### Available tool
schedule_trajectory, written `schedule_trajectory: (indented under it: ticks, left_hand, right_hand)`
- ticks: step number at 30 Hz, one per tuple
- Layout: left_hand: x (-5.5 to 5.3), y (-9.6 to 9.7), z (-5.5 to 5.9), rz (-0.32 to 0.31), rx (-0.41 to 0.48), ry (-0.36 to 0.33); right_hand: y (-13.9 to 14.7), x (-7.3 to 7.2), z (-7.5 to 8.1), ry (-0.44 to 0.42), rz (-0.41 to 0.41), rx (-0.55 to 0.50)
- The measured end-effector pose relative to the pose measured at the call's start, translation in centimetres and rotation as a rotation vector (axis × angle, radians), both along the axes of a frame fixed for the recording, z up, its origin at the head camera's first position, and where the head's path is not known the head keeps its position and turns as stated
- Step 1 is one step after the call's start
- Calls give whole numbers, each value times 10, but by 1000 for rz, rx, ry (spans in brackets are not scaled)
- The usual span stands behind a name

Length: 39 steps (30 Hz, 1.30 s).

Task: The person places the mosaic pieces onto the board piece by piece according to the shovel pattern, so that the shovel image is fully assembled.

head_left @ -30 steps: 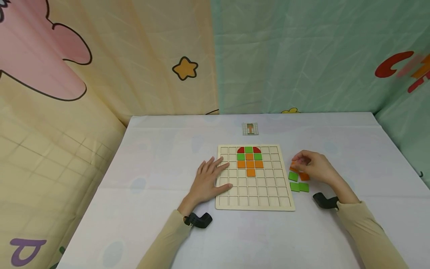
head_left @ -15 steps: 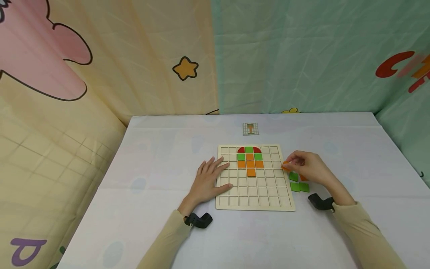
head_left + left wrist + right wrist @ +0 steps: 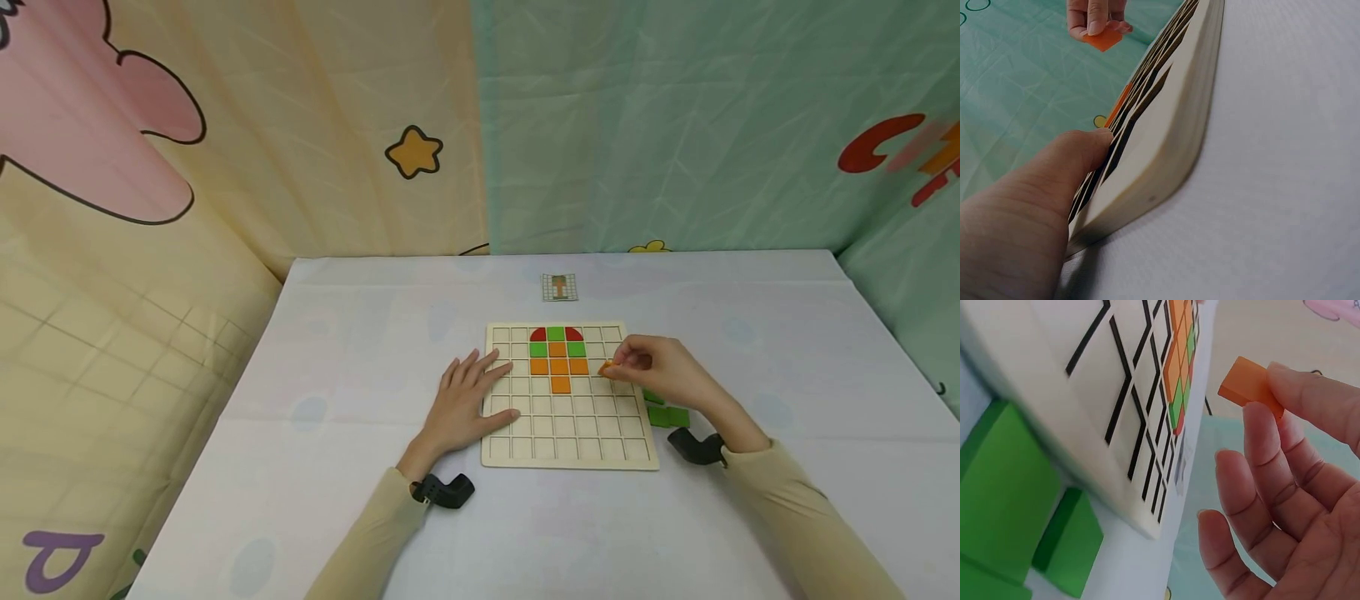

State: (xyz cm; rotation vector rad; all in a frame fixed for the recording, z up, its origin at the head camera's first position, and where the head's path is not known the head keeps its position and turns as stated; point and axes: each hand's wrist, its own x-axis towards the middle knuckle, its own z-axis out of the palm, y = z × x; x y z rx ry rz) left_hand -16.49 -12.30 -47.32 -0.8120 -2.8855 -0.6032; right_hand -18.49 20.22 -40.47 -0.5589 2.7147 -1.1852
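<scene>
My right hand (image 3: 663,371) pinches an orange square tile (image 3: 1244,380) between thumb and fingertips, above the right half of a pale wooden grid board (image 3: 566,450). In the left wrist view this orange tile (image 3: 1104,40) shows above the board's surface. Spread over the board's left edge, my left hand (image 3: 463,406) rests with its fingers extended and its thumb on the grid. A cluster of set tiles fills upper middle cells: red rounded corners (image 3: 537,335), green squares (image 3: 555,334) and orange squares (image 3: 559,384).
Several loose green tiles (image 3: 658,417) lie on the table beside the board's right edge, partly behind the right hand. A small gridded picture card (image 3: 559,287) lies beyond the board. White cloth (image 3: 375,333) covers the table, with patterned curtains behind.
My right hand has moved left from the loose tiles to over the board, carrying the orange tile. The left hand has stayed in place.
</scene>
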Motion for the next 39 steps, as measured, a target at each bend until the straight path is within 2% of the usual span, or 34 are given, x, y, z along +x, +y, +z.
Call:
schedule_trajectory:
  ticks: [10,16,21,31,39]
  left_hand:
    - [0,0,1,3,-14,-8]
    - [-1,-1,1,0,-17,-3]
    - [-2,-1,1,1,-16,-6]
    - [-1,0,1,0,5,5]
    - [0,-1,-1,-1,4,-2]
  right_hand:
    - [-18,-5,0,42,92,62]
    - [-31,-8,0,64,159,55]
    - [-41,-8,0,44,202,48]
    - [-50,-5,-4,40,253,120]
    - [-53,-2,-5,21,273,139]
